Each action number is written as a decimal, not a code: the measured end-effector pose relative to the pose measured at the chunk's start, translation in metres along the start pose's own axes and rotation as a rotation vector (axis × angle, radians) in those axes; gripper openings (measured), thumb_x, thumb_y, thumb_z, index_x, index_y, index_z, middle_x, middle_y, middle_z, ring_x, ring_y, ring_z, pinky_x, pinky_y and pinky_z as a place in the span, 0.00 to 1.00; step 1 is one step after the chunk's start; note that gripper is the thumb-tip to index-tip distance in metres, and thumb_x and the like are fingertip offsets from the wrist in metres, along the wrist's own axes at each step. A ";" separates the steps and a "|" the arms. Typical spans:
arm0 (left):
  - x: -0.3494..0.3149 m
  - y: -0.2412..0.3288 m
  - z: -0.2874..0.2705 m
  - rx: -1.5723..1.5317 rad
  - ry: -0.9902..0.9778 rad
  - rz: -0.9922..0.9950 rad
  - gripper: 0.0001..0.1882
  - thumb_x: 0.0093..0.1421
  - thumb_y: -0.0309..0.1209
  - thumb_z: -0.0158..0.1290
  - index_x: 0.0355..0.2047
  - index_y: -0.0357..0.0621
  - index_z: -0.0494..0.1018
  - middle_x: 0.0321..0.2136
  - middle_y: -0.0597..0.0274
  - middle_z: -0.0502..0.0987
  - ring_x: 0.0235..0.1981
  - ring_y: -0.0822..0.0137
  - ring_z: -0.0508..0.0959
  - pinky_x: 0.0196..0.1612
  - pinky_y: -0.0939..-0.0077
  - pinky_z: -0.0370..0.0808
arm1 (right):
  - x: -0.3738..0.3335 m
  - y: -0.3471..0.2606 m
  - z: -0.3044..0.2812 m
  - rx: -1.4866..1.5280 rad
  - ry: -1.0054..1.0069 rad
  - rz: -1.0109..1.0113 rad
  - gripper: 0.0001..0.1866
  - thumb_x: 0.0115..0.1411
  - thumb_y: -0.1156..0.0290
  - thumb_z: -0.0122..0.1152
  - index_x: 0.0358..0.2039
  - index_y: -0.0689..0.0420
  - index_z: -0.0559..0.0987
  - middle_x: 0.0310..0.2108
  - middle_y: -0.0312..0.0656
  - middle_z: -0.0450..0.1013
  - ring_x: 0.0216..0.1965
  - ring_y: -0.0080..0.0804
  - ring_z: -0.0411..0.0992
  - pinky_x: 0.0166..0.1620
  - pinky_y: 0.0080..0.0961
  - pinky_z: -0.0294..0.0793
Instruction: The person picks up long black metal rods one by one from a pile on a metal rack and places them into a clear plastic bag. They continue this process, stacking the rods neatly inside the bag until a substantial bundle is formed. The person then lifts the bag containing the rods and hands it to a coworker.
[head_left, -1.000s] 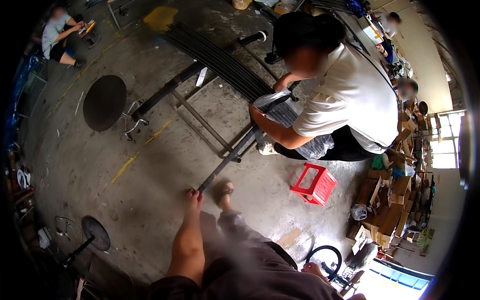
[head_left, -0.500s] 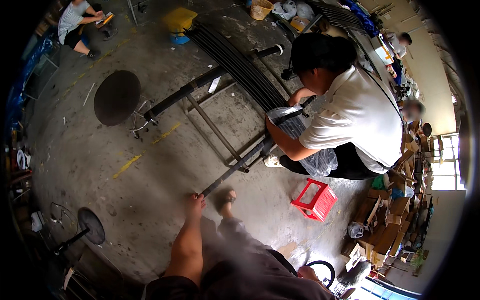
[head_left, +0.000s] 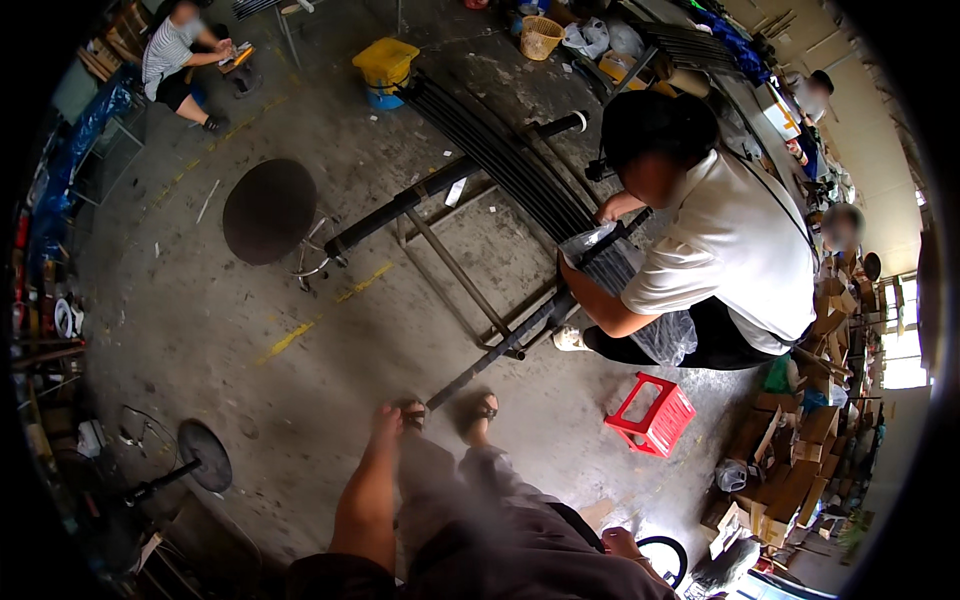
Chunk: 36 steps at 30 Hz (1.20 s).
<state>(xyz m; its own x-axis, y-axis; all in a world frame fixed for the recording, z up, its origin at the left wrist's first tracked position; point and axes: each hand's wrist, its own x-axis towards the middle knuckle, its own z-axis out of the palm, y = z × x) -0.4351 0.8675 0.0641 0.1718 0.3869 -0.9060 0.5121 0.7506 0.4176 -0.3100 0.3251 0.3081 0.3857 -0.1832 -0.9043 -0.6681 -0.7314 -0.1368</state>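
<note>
My left hand (head_left: 386, 420) hangs low in front of me, just left of the near end of a dark wrapped bar (head_left: 470, 373). A small gap shows between them; its fingers are smeared. At the lower right edge, my right hand (head_left: 622, 543) is beside a black curved ring (head_left: 668, 550), its fingers mostly hidden. The bar belongs to a low metal stand (head_left: 455, 270), across which a bundle of long black rods (head_left: 500, 150) lies. A squatting co-worker in a white shirt (head_left: 725, 240) holds a clear plastic bag (head_left: 610, 262) around the rods' near ends.
A red plastic stool (head_left: 655, 415) stands right of my feet. Left of the stand is a round-topped stool (head_left: 268, 212). Behind sits a blue bucket with a yellow cover (head_left: 385, 65). Cardboard boxes (head_left: 780, 470) pile along the right. Another person (head_left: 180, 60) sits far left.
My left hand has come off the bar's end and is now left of it. The view has shifted, so the scene sits further right and lower. The co-worker still handles the bag.
</note>
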 end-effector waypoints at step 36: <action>-0.061 0.004 -0.121 0.359 -0.040 0.193 0.10 0.55 0.33 0.52 0.20 0.46 0.67 0.19 0.68 0.68 0.21 0.74 0.70 0.29 0.76 0.72 | 0.066 -0.009 0.081 -0.042 0.146 -0.391 0.14 0.54 0.65 0.56 0.34 0.63 0.78 0.25 0.47 0.77 0.27 0.32 0.77 0.31 0.27 0.77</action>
<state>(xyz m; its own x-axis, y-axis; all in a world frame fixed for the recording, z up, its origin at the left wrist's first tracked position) -0.5452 0.9116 0.1292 0.3226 0.4756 -0.8184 0.7274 0.4287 0.5359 -0.3302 0.3730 0.2168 0.6933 0.0243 -0.7202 -0.4280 -0.7901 -0.4387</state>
